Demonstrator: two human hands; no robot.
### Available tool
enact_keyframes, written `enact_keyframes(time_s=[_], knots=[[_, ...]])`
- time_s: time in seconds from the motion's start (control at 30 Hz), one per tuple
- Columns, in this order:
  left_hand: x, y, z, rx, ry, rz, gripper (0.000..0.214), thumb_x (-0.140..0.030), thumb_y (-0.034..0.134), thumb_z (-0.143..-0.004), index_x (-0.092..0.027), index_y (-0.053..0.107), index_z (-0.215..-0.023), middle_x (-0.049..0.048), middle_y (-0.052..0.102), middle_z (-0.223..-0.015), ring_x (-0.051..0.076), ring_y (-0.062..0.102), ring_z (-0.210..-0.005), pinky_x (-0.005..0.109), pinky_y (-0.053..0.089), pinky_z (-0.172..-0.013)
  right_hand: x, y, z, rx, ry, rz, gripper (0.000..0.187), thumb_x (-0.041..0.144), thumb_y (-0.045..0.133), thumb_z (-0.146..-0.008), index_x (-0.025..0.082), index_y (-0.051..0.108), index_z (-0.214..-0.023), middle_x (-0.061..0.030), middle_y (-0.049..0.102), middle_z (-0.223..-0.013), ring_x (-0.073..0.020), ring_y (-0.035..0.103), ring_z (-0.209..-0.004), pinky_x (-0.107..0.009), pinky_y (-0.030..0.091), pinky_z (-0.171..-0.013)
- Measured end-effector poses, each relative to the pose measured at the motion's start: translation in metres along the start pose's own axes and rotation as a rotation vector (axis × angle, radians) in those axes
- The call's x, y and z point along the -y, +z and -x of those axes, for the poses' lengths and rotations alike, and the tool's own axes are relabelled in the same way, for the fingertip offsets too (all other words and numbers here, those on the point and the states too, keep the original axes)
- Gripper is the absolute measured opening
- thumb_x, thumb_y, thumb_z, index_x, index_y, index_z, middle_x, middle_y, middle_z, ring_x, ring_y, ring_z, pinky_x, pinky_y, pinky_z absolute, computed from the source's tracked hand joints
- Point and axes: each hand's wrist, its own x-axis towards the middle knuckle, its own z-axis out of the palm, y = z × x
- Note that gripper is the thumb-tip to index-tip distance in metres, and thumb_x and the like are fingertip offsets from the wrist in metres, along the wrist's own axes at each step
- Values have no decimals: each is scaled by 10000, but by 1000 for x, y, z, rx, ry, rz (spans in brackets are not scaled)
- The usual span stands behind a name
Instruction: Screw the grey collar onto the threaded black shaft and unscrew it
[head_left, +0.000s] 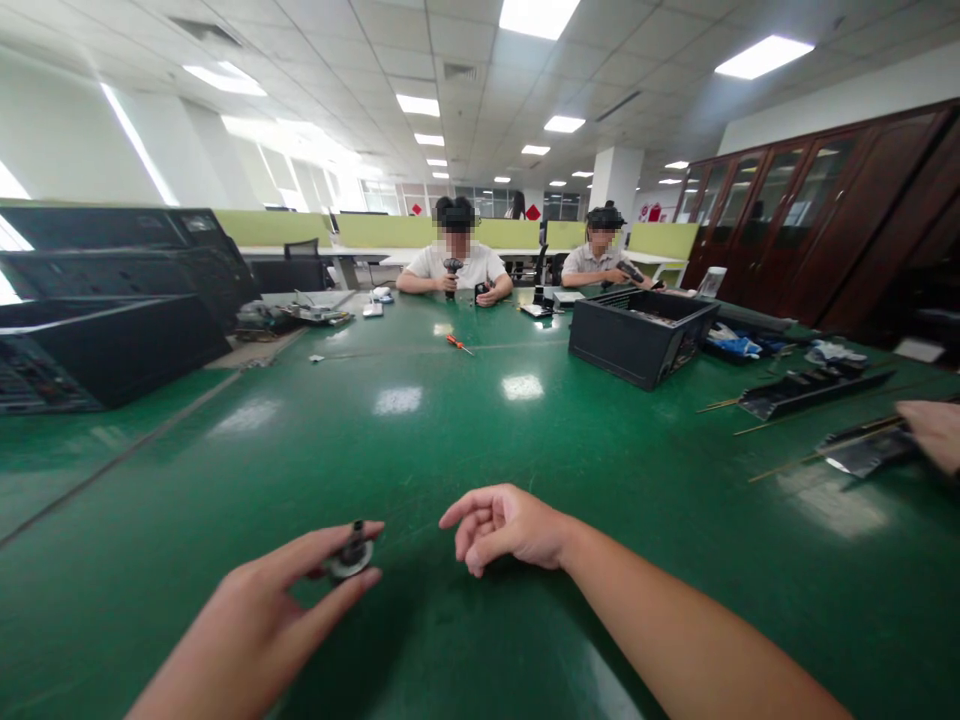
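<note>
Between the thumb and fingertips of my left hand point(289, 590) is a small round part point(352, 556), with a dark stem sticking up from a silvery ring. Its exact kind I cannot make out. My right hand point(510, 528) hovers over or rests on the green tabletop point(420, 440) a short way to the right. Its fingers are loosely bent and apart, with nothing in them. An orange-handled screwdriver point(457, 343) lies farther off, well beyond both hands.
A dark computer case point(637, 330) stands at the right rear, another point(112, 345) at the left. Metal parts point(810, 390) and thin rods lie on the right, near another person's hand point(934, 430). Two people sit across the table, one holding a power drill point(451, 275).
</note>
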Motion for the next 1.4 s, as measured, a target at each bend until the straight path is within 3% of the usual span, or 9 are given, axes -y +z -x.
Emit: enact_keyframes(time_s=[0.03,0.1,0.2,0.3,0.47,0.77,1.4], knots=[[-7,12,-8,93,49,-16,423,-549,752,-732,-306,767,-1078,25,791,-1007,286,745,-885,362,605,-835,-1,0,0,-55,-54,44,545,150,809,-576,131,629,-1090,-10,686,-808,-115,634,-595,-252,493,-604],[-20,34,-22,137,93,-9,499,-448,727,-773,-280,677,-1240,31,786,-1033,268,743,-933,354,584,-885,-3,1,0,-157,-158,193,528,89,715,-597,160,596,-1106,-12,671,-890,-97,617,-606,-232,477,-601],[-23,54,-28,130,93,17,374,-342,703,-789,-242,668,-1147,23,779,-983,233,737,-910,312,570,-847,-6,4,2,-303,-293,544,484,20,583,-642,188,601,-1095,-11,654,-912,-92,592,-648,-201,440,-600],[-13,60,-24,98,126,12,197,-337,694,-805,-238,692,-975,8,753,-909,205,718,-831,285,555,-761,-7,9,5,-339,-360,773,483,1,556,-643,205,599,-1079,9,642,-848,-101,577,-641,-197,444,-608],[-1,63,-16,35,290,44,133,-302,690,-828,-239,689,-945,11,702,-892,184,681,-834,273,534,-742,-5,16,9,-319,-426,934,377,62,620,-663,225,590,-1002,24,639,-866,-115,579,-659,-220,464,-638],[7,77,-15,51,281,120,181,-246,721,-829,-258,668,-1002,-25,728,-930,149,700,-847,247,536,-766,-5,19,11,-342,-366,1003,291,119,681,-707,228,615,-969,30,644,-847,-132,611,-707,-237,462,-671],[7,79,-15,89,269,145,170,-197,703,-826,-271,685,-979,-23,716,-929,147,688,-864,253,537,-770,-4,22,11,-355,-382,1041,116,223,721,-789,203,681,-896,1,680,-828,-150,618,-742,-256,446,-692]])
